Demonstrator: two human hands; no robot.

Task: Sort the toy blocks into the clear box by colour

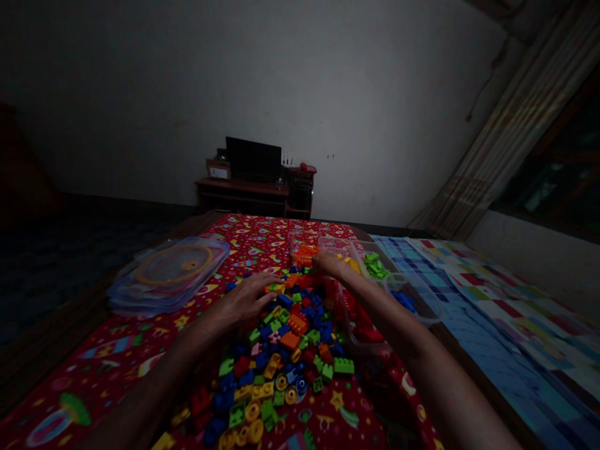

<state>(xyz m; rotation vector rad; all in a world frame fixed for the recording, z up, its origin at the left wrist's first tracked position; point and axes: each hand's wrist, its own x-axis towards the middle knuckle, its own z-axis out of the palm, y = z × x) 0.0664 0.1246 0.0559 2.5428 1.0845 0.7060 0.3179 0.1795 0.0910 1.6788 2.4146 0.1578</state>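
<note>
From where I stand, stacked lids [171, 275] lie beyond the left hand [255, 294], thumb and fingers apart over plastic bricks [298, 324] heaped on red cloth [257, 240]: likely light, stiff, best pinched by opposite sides. The right hand [329, 265], whose grip I cannot tell, is beside orange bricks [305, 252].

Open red cloth [253, 240] stretches beyond the left hand [255, 292], giving a path between the stacked lids [162, 284] and the clear boxes [370, 347] on the right; there, the box walls hinder a low sideways pass, the right arm [394, 319] crosses above, and loose bricks [289, 340] clutter the space between the forearms
</note>
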